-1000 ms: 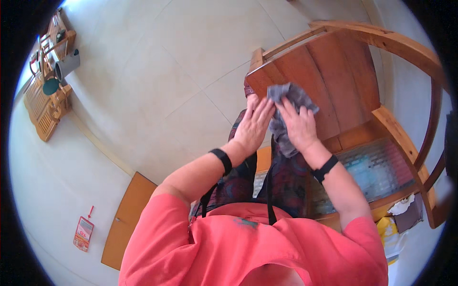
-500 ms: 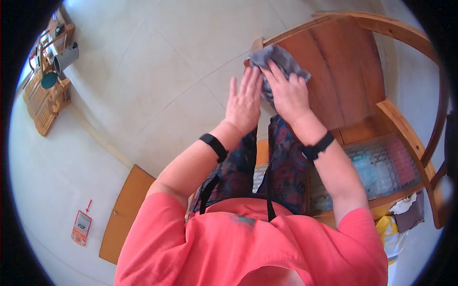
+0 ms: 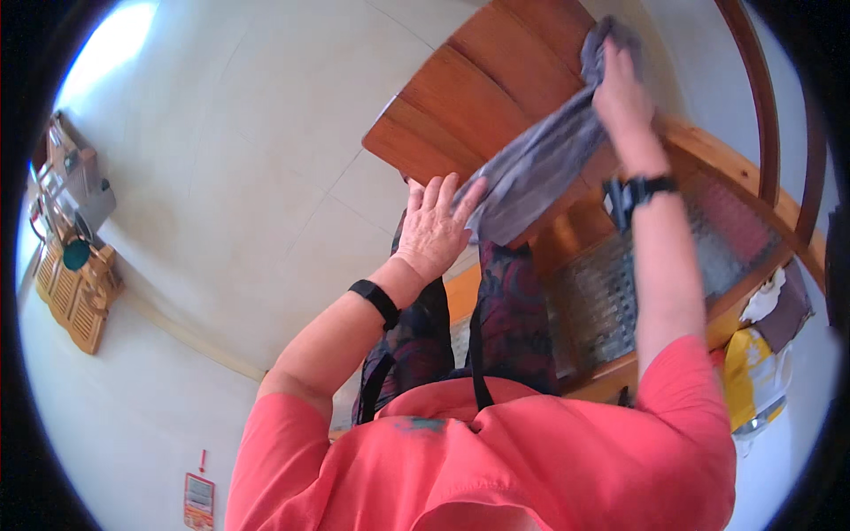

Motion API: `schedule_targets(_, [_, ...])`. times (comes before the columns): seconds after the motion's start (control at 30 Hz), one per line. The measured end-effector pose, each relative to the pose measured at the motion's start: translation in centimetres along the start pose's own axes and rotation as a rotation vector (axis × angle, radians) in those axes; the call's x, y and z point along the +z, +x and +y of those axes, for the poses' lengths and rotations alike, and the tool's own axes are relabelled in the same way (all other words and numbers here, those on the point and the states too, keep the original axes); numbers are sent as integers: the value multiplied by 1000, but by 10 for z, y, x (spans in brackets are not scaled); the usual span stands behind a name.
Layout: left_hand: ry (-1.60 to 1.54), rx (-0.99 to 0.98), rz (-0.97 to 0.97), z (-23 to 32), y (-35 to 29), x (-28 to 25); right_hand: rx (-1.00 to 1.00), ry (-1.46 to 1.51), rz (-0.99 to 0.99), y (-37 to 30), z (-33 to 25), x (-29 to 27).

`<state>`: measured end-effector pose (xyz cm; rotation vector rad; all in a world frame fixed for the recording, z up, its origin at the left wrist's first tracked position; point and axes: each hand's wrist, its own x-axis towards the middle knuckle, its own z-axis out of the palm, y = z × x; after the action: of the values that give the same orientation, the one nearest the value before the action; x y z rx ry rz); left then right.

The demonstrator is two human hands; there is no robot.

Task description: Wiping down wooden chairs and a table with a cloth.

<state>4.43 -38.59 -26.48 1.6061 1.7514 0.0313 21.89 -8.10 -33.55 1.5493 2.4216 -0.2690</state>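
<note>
The grip of the right hand [image 3: 622, 97], out at two o'clock from the picture's centre, is closed on one end of a grey cloth [image 3: 540, 173], which is bunched about the fingers; the hand is slightly blurred. The left hand [image 3: 431, 232], just above the centre, is spread wide, with the cloth's other end touched by its rightmost finger; whether that end is pinched cannot be told.

Nearest, at six o'clock, a red shirt [image 3: 496, 442] is seen, with dark patterned trousers [image 3: 522, 327] beyond it. A black wristband [image 3: 375, 303] is worn on the left wrist.

Between the hands the cloth is stretched as a long strip toward two o'clock, along the right side of a brown wooden board [image 3: 460, 115] at twelve to one o'clock. A moment ago the hands were side by side and the cloth was gathered at the board's left corner; now they have been parted and the cloth drawn out. A longer stretch of the right side is thereby covered, while the left part is left bare.

Farther out, a grey patterned panel [image 3: 598, 305] is framed in wood between three and four o'clock, with a yellow-and-white bag [image 3: 753, 376] beyond. Slatted wooden furniture [image 3: 75, 296] is seen at nine o'clock.
</note>
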Motion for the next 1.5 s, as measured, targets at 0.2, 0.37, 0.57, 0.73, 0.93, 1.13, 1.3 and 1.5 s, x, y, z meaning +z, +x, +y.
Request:
schedule_targets(0.2, [56, 170, -60, 25, 20, 40, -51, -98, 52, -65, -13, 16])
schedule_targets(0.37, [201, 353, -77, 10, 38, 47, -126, 44, -178, -178, -36, 26])
schedule_targets(0.57, [56, 246, -125, 13, 62, 22, 63, 127, 56, -73, -5, 14])
schedule_targets(0.73, [23, 135, 93, 12, 75, 15, 233, 200, 131, -43, -3, 18])
schedule_targets(0.93, [189, 269, -38, 4, 58, 6, 87, 235, -61, -212, -33, 45])
schedule_targets(1.13, [180, 408, -113, 38, 103, 8, 416, 348, 108, -173, 22, 47])
schedule_targets(1.3, [201, 651, 66, 70, 180, 13, 467, 347, 19, -144, 37, 33])
schedule_targets(1.5, [585, 898, -132, 61, 136, 38, 390, 385, 31, -266, -30, 80])
